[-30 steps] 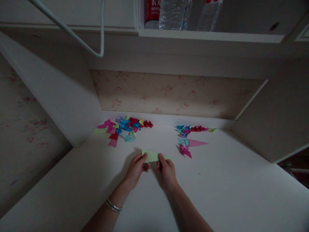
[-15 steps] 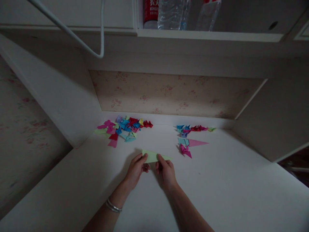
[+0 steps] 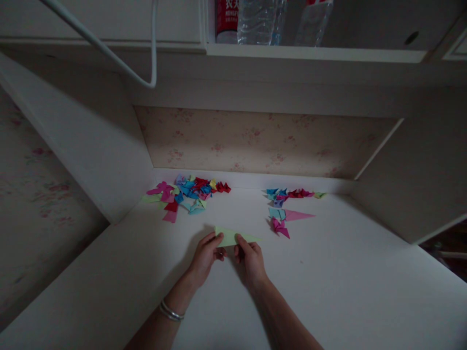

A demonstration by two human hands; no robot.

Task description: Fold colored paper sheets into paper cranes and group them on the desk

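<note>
A pale green folded paper piece [image 3: 230, 236] lies on the white desk [image 3: 328, 282], shaped like a long triangle pointing right. My left hand [image 3: 206, 255] pinches its left end with curled fingers. My right hand [image 3: 249, 257] presses on its near edge towards the middle, fingers bent. A silver bracelet [image 3: 170, 311] sits on my left wrist.
A heap of small folded papers in pink, blue, red and green [image 3: 188, 192] lies at the back left. A smaller group [image 3: 288, 204] with a pink triangle lies at the back right. Bottles [image 3: 262, 19] stand on the shelf above. Cabinet walls close both sides.
My right hand has slid a little to the left along the green paper. The left hand and the paper stay in place.
</note>
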